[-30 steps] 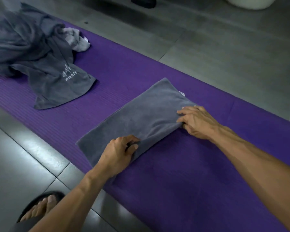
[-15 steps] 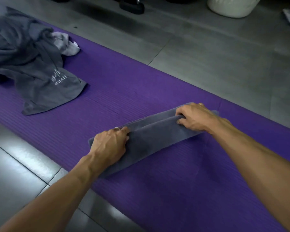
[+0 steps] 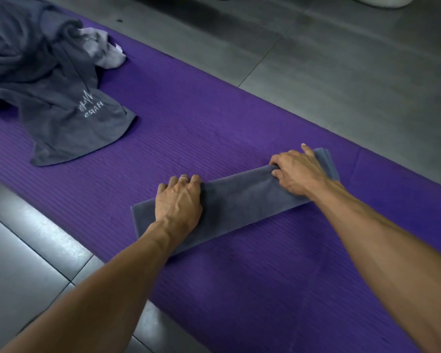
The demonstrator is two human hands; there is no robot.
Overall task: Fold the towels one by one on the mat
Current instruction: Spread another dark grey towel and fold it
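Note:
A grey towel [image 3: 242,200] lies folded into a long narrow strip across the purple mat [image 3: 201,123], slanting from lower left up to the right. My left hand [image 3: 180,200] grips the strip's far edge near its left end, fingers curled over it. My right hand [image 3: 297,171] grips the same edge near the right end, index finger pointing out. A heap of unfolded grey towels [image 3: 36,72] with white lettering sits at the mat's far left, with a pale cloth [image 3: 105,49] on its right side.
Grey floor tiles [image 3: 341,72] surround the mat. A white round container [image 3: 382,0] shows at the top right edge. A dark object sits at the top edge beyond the mat.
Both hands have lifted the towel's near edge and carried it away from me over the far half, turning the wide rectangle into a narrow strip.

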